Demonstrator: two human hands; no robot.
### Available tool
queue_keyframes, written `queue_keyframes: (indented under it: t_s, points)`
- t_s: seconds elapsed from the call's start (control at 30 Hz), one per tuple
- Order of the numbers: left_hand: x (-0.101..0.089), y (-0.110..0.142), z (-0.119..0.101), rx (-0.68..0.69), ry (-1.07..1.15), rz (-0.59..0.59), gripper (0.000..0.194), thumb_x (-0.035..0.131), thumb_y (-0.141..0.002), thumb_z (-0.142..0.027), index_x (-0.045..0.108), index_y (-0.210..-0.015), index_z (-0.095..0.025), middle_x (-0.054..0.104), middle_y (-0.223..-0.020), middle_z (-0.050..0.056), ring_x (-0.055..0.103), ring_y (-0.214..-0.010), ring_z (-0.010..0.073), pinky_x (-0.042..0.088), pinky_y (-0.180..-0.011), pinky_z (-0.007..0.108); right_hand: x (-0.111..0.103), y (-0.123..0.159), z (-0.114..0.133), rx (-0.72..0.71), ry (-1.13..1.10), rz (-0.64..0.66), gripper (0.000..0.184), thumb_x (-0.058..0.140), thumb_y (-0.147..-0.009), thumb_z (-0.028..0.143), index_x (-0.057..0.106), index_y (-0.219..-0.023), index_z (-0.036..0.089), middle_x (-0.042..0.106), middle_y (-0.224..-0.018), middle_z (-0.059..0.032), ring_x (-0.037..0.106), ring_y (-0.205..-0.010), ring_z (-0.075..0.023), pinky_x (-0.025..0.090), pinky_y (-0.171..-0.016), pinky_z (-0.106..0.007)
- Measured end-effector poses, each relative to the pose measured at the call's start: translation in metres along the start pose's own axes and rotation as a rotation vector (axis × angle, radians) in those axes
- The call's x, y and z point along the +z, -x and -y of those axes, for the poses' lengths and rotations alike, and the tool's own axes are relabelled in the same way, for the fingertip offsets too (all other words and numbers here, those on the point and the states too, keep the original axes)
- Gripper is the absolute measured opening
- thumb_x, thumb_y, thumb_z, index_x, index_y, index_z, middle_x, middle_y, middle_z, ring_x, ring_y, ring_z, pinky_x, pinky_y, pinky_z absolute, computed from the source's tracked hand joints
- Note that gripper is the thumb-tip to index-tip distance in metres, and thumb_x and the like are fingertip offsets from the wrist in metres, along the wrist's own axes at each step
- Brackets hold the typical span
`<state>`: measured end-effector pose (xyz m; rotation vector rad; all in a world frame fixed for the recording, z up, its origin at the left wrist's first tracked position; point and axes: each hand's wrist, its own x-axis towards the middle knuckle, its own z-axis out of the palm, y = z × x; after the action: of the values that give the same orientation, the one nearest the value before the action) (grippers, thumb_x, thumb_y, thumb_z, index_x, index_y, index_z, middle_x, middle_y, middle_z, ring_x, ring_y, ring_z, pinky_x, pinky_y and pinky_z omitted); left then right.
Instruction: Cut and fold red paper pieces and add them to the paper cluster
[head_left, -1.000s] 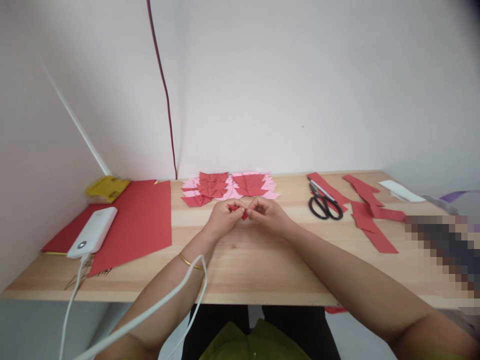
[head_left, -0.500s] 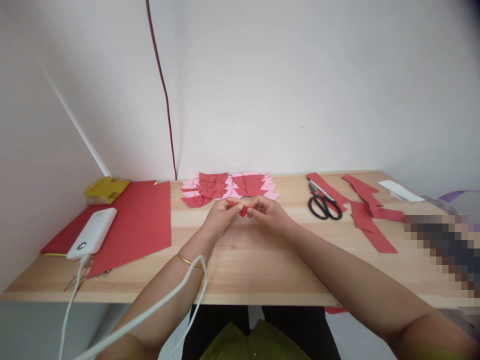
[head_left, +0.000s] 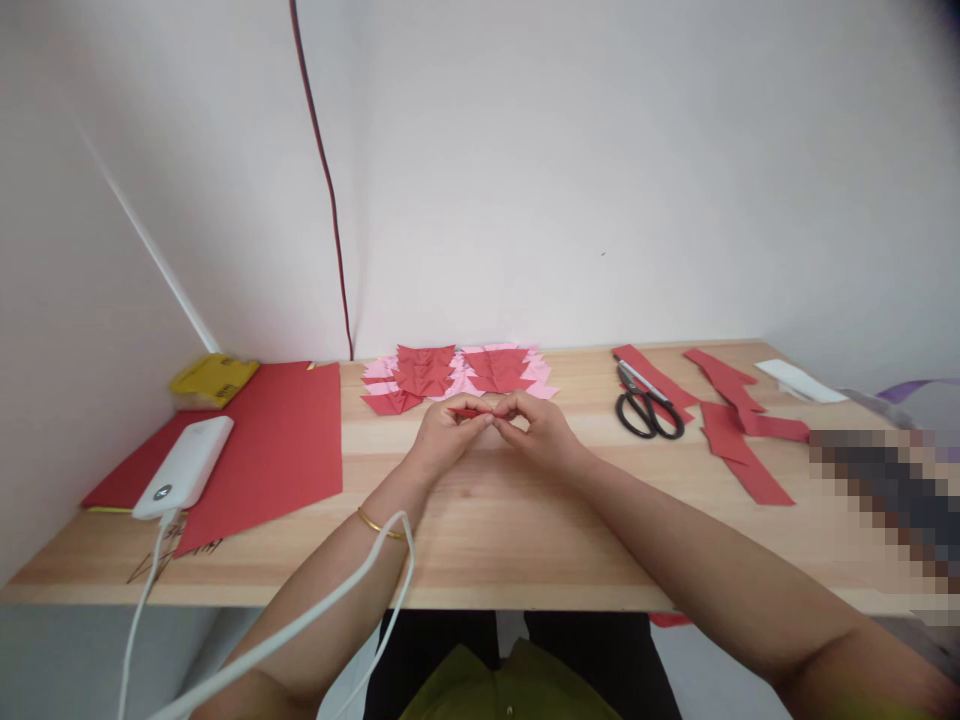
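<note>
A small folded piece of red paper (head_left: 466,412) is pinched between my two hands, mostly hidden by the fingers. My left hand (head_left: 448,430) grips its left part between thumb and fingers. With thumb and forefinger closed, my right hand (head_left: 534,430) holds the other end; the fingertips of both hands meet. Just beyond the hands lie rows of folded red paper pieces (head_left: 425,372) and pink paper pieces (head_left: 544,375), pointed at their edges.
Black-handled scissors (head_left: 649,414) and a pen (head_left: 641,380) lie on red paper at right, near red paper strips (head_left: 761,478) and a white strip (head_left: 801,381). At left are red sheets (head_left: 292,440), a white power bank (head_left: 187,460) with a cable (head_left: 315,600), and a yellow packet (head_left: 215,378).
The fingertips have come together over the red paper. Its point, which hung below the fingers, is now turned out of sight, leaving only a thin edge visible.
</note>
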<state>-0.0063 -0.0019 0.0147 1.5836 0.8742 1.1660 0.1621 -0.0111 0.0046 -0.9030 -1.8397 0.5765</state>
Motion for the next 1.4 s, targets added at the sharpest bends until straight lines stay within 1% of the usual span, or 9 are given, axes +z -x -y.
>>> queue_keyframes:
  t_s: [0.17,0.4,0.57,0.73,0.87,1.0,1.17,1.3,1.4]
  points:
    - [-0.002,0.0,0.0,0.065,-0.1,-0.022,0.011,0.067,-0.073,-0.028,0.066,-0.073,-0.017,0.064,-0.077,0.003,0.058,-0.076,0.0155,0.044,-0.074,0.028,-0.001,-0.001,0.003,0.076,-0.023,0.039,0.008,0.054,-0.081,0.028,0.054,-0.078,0.021,0.064,-0.078,-0.0032,0.058,-0.07,-0.015,0.046,-0.066,-0.029]
    - [-0.003,0.0,-0.003,0.092,-0.061,0.015,0.009,0.065,-0.074,-0.025,0.066,-0.072,-0.017,0.064,-0.075,0.003,0.057,-0.074,0.0151,0.043,-0.073,0.028,-0.005,-0.002,0.009,0.085,-0.167,0.1,0.017,0.053,-0.084,0.036,0.052,-0.076,0.021,0.062,-0.077,-0.0029,0.055,-0.069,-0.014,0.044,-0.065,-0.028]
    - [0.001,-0.001,0.0,-0.027,0.131,0.024,0.011,0.066,-0.073,-0.025,0.064,-0.071,-0.014,0.063,-0.07,0.003,0.058,-0.071,0.0141,0.045,-0.075,0.029,-0.007,-0.001,0.01,0.13,-0.205,0.126,0.02,0.052,-0.086,0.038,0.053,-0.076,0.02,0.063,-0.075,-0.0023,0.057,-0.071,-0.0142,0.044,-0.066,-0.028]
    - [0.005,-0.001,0.001,-0.157,0.238,-0.041,0.028,0.075,-0.062,-0.022,0.06,-0.084,-0.015,0.066,-0.078,0.003,0.061,-0.074,0.0138,0.047,-0.073,0.028,-0.004,-0.001,0.0,0.265,-0.165,0.001,0.021,0.055,-0.083,0.04,0.054,-0.074,0.021,0.063,-0.072,-0.0021,0.057,-0.067,-0.0149,0.044,-0.064,-0.028]
    - [0.006,-0.002,0.001,-0.226,0.168,-0.133,0.027,0.076,-0.06,-0.026,0.054,-0.071,-0.015,0.062,-0.062,-0.001,0.058,-0.059,0.0109,0.046,-0.062,0.025,-0.003,-0.001,-0.002,0.289,-0.079,-0.032,0.018,0.055,-0.082,0.037,0.054,-0.073,0.02,0.063,-0.071,-0.0021,0.056,-0.064,-0.0147,0.043,-0.062,-0.028]
    - [0.006,-0.002,0.002,-0.215,0.096,-0.157,0.021,0.072,-0.062,-0.026,0.056,-0.068,-0.014,0.062,-0.062,0.0,0.057,-0.058,0.0108,0.045,-0.059,0.024,-0.001,-0.001,0.003,0.228,-0.021,-0.016,0.014,0.056,-0.08,0.032,0.055,-0.073,0.02,0.063,-0.071,-0.0017,0.056,-0.064,-0.0141,0.043,-0.061,-0.027]
    - [0.004,-0.002,0.004,-0.115,-0.107,-0.116,0.016,0.07,-0.065,-0.025,0.058,-0.067,-0.015,0.058,-0.06,-0.002,0.052,-0.057,0.0098,0.039,-0.055,0.022,0.002,0.0,0.004,0.221,-0.073,0.008,0.011,0.058,-0.077,0.03,0.055,-0.08,0.02,0.063,-0.078,-0.0022,0.058,-0.07,-0.0144,0.046,-0.065,-0.028]
    - [0.005,0.0,0.003,-0.091,-0.242,-0.051,0.014,0.066,-0.07,-0.028,0.06,-0.069,-0.015,0.055,-0.06,-0.003,0.047,-0.055,0.0089,0.036,-0.053,0.021,0.002,-0.001,0.001,0.262,-0.096,-0.033,0.015,0.061,-0.076,0.031,0.055,-0.083,0.02,0.063,-0.081,-0.0022,0.059,-0.071,-0.0146,0.047,-0.067,-0.029]
    - [0.006,0.001,0.002,-0.079,-0.276,-0.01,0.012,0.064,-0.072,-0.027,0.063,-0.074,-0.015,0.059,-0.064,-0.002,0.049,-0.058,0.0099,0.037,-0.056,0.022,0.001,-0.001,0.0,0.245,-0.112,0.016,0.014,0.06,-0.078,0.031,0.059,-0.087,0.02,0.065,-0.086,-0.0036,0.06,-0.076,-0.0155,0.048,-0.07,-0.03]
